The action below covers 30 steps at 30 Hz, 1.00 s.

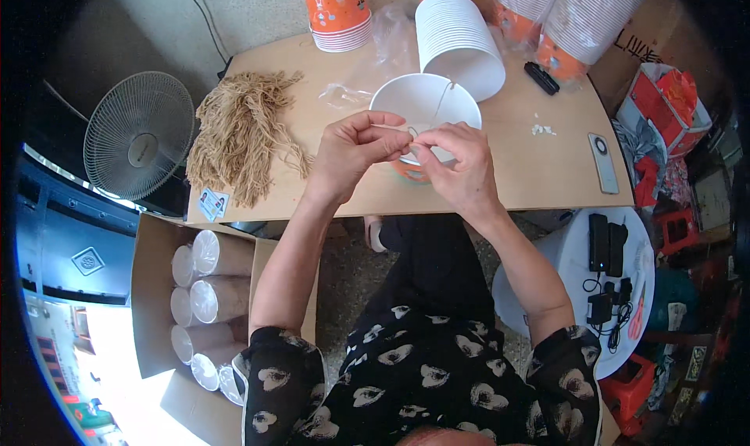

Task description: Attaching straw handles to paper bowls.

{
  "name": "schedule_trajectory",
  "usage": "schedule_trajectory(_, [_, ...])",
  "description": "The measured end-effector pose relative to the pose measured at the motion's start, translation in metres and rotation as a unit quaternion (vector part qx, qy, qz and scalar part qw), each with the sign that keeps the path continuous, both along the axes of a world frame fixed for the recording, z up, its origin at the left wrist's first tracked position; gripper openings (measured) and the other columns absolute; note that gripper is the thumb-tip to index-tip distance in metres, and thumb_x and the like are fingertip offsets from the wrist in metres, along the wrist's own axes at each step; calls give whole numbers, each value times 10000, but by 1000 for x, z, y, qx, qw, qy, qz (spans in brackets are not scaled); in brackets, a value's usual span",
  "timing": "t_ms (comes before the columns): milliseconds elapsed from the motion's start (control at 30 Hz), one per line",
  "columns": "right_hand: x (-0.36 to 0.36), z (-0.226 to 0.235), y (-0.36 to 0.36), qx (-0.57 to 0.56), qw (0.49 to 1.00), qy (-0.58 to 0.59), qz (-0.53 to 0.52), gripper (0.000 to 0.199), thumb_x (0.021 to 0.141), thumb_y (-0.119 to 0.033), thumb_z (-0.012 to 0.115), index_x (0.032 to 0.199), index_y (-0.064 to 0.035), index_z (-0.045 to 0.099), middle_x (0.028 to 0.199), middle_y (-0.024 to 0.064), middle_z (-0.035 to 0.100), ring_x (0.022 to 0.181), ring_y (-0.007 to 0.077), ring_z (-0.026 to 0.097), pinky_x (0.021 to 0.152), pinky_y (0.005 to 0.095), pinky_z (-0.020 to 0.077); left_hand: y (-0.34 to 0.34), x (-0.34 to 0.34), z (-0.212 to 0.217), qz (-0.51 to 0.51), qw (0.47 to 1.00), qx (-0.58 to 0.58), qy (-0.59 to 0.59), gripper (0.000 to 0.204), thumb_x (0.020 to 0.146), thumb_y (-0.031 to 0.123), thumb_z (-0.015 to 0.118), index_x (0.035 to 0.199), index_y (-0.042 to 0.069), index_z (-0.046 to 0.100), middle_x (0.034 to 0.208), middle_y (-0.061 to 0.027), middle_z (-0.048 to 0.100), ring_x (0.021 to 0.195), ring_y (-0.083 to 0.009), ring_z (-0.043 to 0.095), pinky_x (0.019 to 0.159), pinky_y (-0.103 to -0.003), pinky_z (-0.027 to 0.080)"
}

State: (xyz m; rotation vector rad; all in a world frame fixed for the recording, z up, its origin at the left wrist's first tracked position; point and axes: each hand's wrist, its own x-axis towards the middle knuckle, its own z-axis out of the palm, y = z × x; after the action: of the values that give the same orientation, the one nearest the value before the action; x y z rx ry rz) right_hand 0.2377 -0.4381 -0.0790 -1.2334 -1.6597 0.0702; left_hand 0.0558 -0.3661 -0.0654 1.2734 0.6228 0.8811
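Above the near side of a white paper bucket [391, 101], my two hands meet at their fingertips. Thumb and index finger of my left hand [351, 151] are pinched on a small looped end of thin cord. Opposite it, my right hand [462, 165] also pinches the thin cord [442, 102], which runs up across the bucket's inside to its far rim. The bucket's opening faces me, and part of its orange printed side shows below my fingers. Exactly how the cord lies between the fingertips is too small to tell.
Left on the table lies a heap of tan cords [242, 126], with small cards [212, 204] below it. Stacked paper buckets [461, 44] lie behind, near a clear plastic bag [391, 40]. A phone [603, 163] rests at right. A fan [141, 145] and a carton [152, 290] stand left.
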Motion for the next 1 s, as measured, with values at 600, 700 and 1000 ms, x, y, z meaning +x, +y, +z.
schedule_trajectory(600, [1,5,-2,23,1000,11,-4,70,792,-76,768,845,-66,723,792,30,712,755,204,648,795,349,439,-1,1,-1,-3,999,31,30,152,893,39,726,1024,-31,693,942,-93,731,872,-137,695,823,-263,551])
schedule_trajectory(700, [1,6,0,14,1000,24,1,64,790,-98,772,831,-83,725,802,10,722,758,198,647,820,356,426,-3,2,0,2,999,37,35,139,893,33,721,1013,-30,692,937,-91,731,870,-135,696,815,-262,553])
schedule_trajectory(1000, [3,8,3,-63,990,117,50,103,825,-68,748,895,6,729,819,116,720,752,202,660,699,332,520,-10,3,6,1,995,78,68,165,869,27,741,1016,-41,710,945,-81,734,862,-111,691,802,-248,564])
